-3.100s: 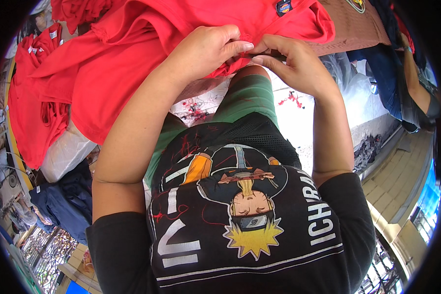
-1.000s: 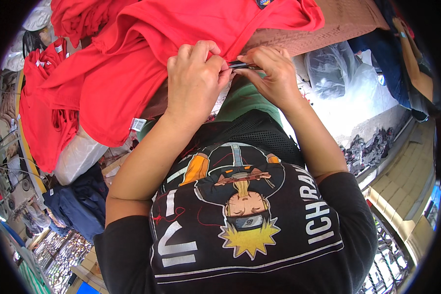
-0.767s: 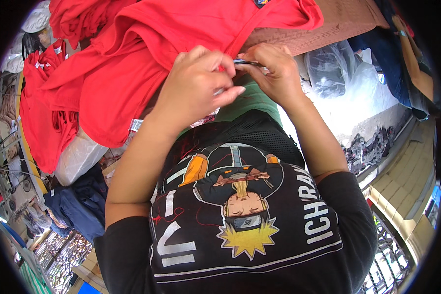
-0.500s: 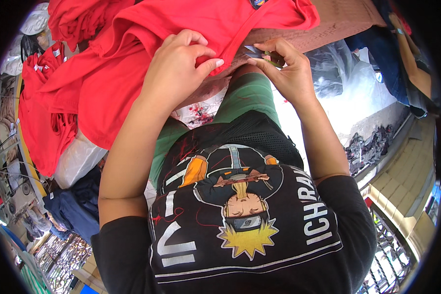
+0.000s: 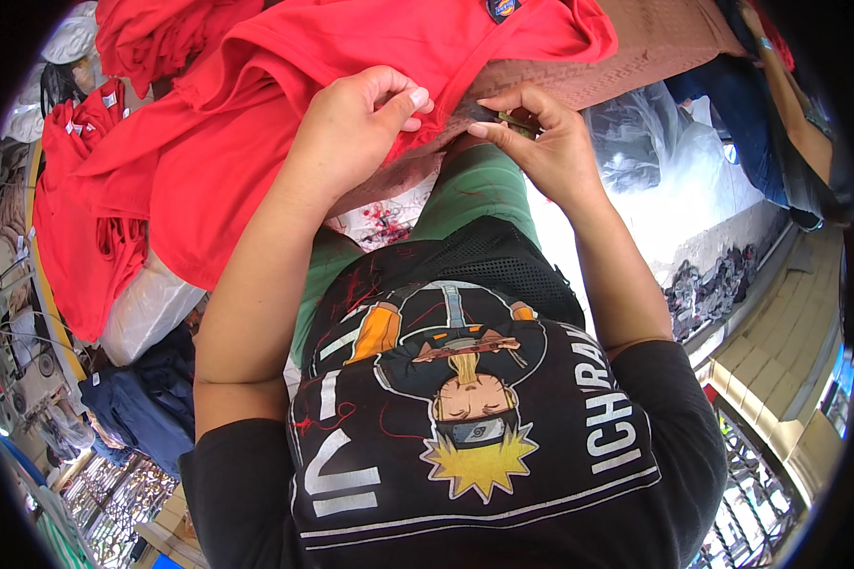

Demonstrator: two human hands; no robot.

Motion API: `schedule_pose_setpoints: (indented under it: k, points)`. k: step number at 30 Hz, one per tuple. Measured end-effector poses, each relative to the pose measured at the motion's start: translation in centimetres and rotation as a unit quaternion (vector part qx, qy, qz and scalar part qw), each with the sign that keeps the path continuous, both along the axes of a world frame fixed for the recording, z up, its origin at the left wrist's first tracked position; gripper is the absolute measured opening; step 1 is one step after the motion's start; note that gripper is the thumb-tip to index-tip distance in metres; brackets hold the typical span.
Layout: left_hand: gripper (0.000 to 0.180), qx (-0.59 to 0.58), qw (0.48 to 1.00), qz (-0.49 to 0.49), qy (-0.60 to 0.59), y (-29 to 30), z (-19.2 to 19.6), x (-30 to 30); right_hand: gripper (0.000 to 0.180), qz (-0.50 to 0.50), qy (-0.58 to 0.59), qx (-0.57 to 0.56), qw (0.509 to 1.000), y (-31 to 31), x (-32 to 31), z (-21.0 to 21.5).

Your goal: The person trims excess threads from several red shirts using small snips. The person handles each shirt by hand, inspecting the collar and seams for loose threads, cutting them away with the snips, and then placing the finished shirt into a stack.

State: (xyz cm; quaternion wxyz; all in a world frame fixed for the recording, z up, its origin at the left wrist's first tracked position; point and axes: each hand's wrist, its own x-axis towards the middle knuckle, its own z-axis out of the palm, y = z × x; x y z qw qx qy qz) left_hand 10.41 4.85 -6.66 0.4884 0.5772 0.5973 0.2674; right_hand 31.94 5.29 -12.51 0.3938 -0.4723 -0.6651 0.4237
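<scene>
One red garment [image 5: 351,38], collar label dark: we find it under and beyond the left hand [image 5: 359,116], fingers curled; whether they pinch cloth, we cannot tell. One pair thread snips [image 5: 517,122]: grasped in the right hand [image 5: 562,152]. Brown textured cover [image 5: 626,55]: beyond that grip. Clear plastic sheeting [image 5: 640,137]: right of it.

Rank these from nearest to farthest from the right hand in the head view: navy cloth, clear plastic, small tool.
1. Small tool: held in the right hand.
2. Clear plastic: to the hand's right.
3. Navy cloth: at the lower left.
</scene>
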Motion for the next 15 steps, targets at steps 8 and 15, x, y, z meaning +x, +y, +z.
schedule_pose_setpoints:
  k: [8,15]
  points:
    - [0.034,0.155,0.962,-0.185,-0.131,-1.4,4.7,-3.0,0.027,0.008,0.056,0.003,0.998,0.7,0.4,-1.8]
    - [0.033,0.322,0.917,-0.159,0.172,-4.0,2.3,-3.8,0.037,0.123,0.021,-0.223,0.967,0.1,-1.5,-1.1]
